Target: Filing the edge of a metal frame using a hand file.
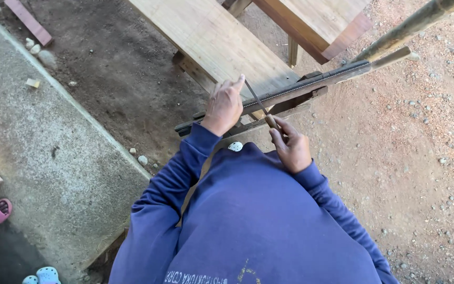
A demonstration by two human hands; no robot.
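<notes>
A long dark saw blade (311, 84) lies clamped between wooden strips on the end of a wooden bench (211, 37). A thin metal file (256, 97) with a wooden handle crosses the blade at an angle. My right hand (291, 147) grips the file's handle just below the blade. My left hand (224, 105) rests on the clamp strips and pinches the file's far tip with its fingertips. Both arms wear blue sleeves.
A second wooden bench (316, 21) stands at the top right. A bamboo pole (411, 26) slants across the upper right. A concrete slab (38, 142) runs along the left, with pink and pale sandals near its lower edge. Gravelly dirt lies to the right.
</notes>
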